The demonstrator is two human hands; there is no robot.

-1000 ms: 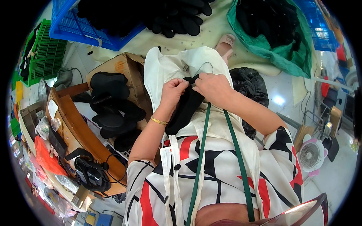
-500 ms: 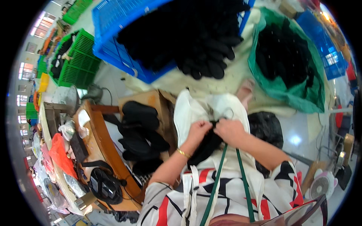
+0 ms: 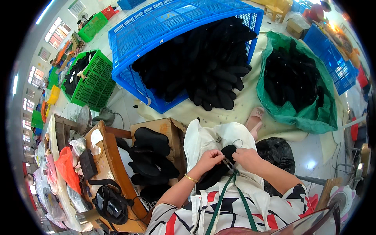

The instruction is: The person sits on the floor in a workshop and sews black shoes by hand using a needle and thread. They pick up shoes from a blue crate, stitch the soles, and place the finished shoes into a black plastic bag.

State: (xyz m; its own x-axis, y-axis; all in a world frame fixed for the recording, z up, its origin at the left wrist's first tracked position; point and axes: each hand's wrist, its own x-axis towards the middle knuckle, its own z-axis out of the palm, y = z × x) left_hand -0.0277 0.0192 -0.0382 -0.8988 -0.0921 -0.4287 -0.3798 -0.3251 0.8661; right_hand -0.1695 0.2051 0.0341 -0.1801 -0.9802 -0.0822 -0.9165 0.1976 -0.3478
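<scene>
A black, padded, slipper-shaped piece (image 3: 211, 177) lies over the white apron (image 3: 197, 137) on my lap, its rounded end rising between my hands. My left hand (image 3: 209, 160), with a gold bangle at the wrist, pinches at the left edge of that end. On the other side, the fingers of my right hand (image 3: 247, 158) are closed on its right edge; their tips are partly hidden. Just under the fingers, a small grey metal tool, perhaps snips (image 3: 226, 163), hangs where the green cord (image 3: 234, 174) from my neck comes together.
Similar black pieces fill a tipped blue crate (image 3: 129, 58) ahead and a green sack (image 3: 329, 100) at right. More lie on a cardboard box (image 3: 178, 137) left of my lap. A wooden table (image 3: 117, 168) stands at left, a black plastic bag (image 3: 276, 154) at right.
The view has tilted up, so the surroundings sit lower. The black piece's rounded end now shows between my hands, and the green cord's two strands now meet at the grey tool.
</scene>
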